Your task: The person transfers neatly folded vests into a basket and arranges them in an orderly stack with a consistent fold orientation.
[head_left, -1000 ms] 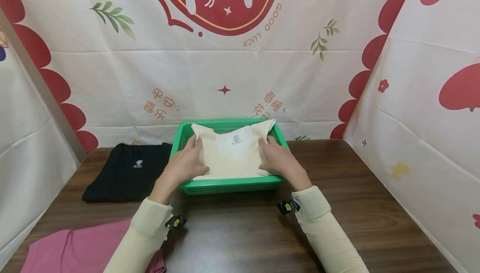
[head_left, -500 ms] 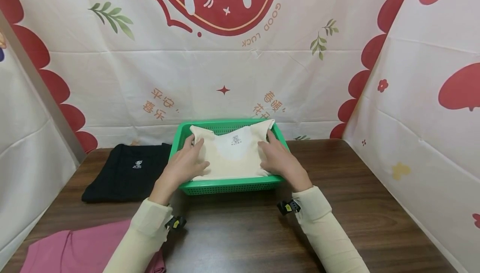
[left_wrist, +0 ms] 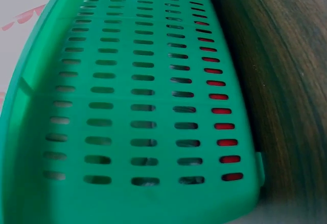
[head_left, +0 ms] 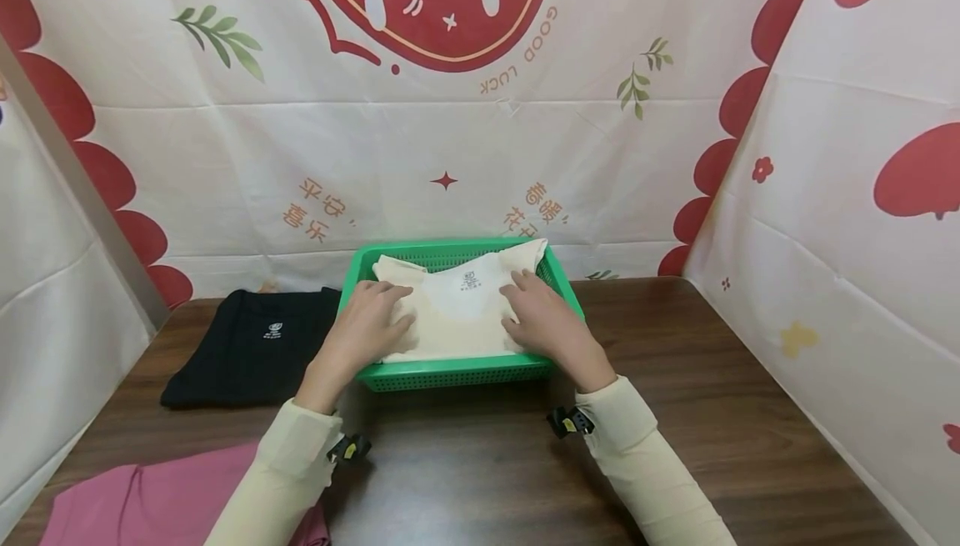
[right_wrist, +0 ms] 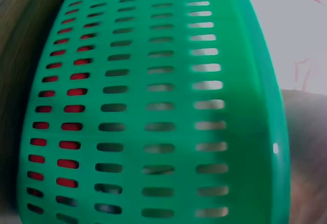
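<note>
A cream folded T-shirt (head_left: 457,329) with a paler patch and small dark print lies in a green plastic basket (head_left: 457,375), its upper corners reaching up near the back rim. My left hand (head_left: 366,325) comes over the basket's left side, its fingertips resting on the shirt's left part. Over the right side, my right hand (head_left: 551,321) lays its fingers on the shirt's right part. Neither hand pinches the cloth. Both wrist views face the slotted basket wall (left_wrist: 158,91), with something red showing through the lower slots.
Left of the basket lies a black folded T-shirt (head_left: 255,354) with a small white print. A pink folded garment (head_left: 157,496) is at the table's front left, partly behind the left sleeve. Patterned white cloth (head_left: 450,146) hangs behind and beside the brown wooden table (head_left: 465,463).
Both hands have released the shirt's sides and moved slightly inward onto its top. The shirt's upper left corner has sunk a little. The basket stays in place.
</note>
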A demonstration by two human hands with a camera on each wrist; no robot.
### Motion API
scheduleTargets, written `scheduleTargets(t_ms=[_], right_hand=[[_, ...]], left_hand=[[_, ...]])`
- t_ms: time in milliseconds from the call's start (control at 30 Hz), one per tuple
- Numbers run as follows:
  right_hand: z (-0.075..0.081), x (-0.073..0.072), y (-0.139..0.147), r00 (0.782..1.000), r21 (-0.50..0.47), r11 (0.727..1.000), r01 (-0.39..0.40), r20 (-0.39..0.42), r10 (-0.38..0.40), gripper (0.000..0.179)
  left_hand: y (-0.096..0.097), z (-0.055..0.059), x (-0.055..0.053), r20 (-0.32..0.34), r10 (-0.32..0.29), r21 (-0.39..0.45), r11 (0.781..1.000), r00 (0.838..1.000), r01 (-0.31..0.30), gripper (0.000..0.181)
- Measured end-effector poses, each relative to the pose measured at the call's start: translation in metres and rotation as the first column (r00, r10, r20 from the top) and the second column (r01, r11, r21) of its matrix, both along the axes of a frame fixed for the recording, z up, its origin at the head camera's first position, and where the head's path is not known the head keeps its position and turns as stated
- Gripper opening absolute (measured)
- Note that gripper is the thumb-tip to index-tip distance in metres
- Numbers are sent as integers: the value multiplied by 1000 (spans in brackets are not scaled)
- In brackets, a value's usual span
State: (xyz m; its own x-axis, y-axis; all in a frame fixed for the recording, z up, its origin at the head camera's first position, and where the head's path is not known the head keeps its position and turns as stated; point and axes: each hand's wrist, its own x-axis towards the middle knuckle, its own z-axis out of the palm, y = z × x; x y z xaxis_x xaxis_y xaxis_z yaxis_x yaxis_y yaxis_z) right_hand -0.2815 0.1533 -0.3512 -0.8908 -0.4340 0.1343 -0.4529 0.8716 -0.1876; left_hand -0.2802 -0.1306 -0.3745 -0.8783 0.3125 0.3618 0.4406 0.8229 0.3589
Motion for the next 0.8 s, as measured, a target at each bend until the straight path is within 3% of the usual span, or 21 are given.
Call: scheduleTargets(t_ms=[133,267,333,433,567,700,800], right_hand=[[-1,1,-5,996,-21,999,-46,-80,44,33],[-4,-1,-10,985,-58,996,-73,-163,63,23],[-6,-2,-11,984,-82,994,-69,-168,54,22],[-9,-4,-9,994,-102,994,-47,-101,37,26],[-12,-6,-5,999,-68,998,3,49,0,36],[-14,-9,-1,973,-69,995,67,223,-50,48],[-14,-10,1,950,-77,992,100,303,-73,52]], left_hand=[[3,3,4,-22,-25,15,1000,999,25,40],[7,4,6,69,-51,6,999,996,50,41],[8,3,6,129,-60,-4,998,990,61,42],[8,1,5,193,-73,-18,997,978,78,46],[5,0,3,256,-71,-28,996,964,80,53],[4,0,3,303,-56,-28,997,952,67,56],[3,0,4,329,-51,-29,998,943,64,58]])
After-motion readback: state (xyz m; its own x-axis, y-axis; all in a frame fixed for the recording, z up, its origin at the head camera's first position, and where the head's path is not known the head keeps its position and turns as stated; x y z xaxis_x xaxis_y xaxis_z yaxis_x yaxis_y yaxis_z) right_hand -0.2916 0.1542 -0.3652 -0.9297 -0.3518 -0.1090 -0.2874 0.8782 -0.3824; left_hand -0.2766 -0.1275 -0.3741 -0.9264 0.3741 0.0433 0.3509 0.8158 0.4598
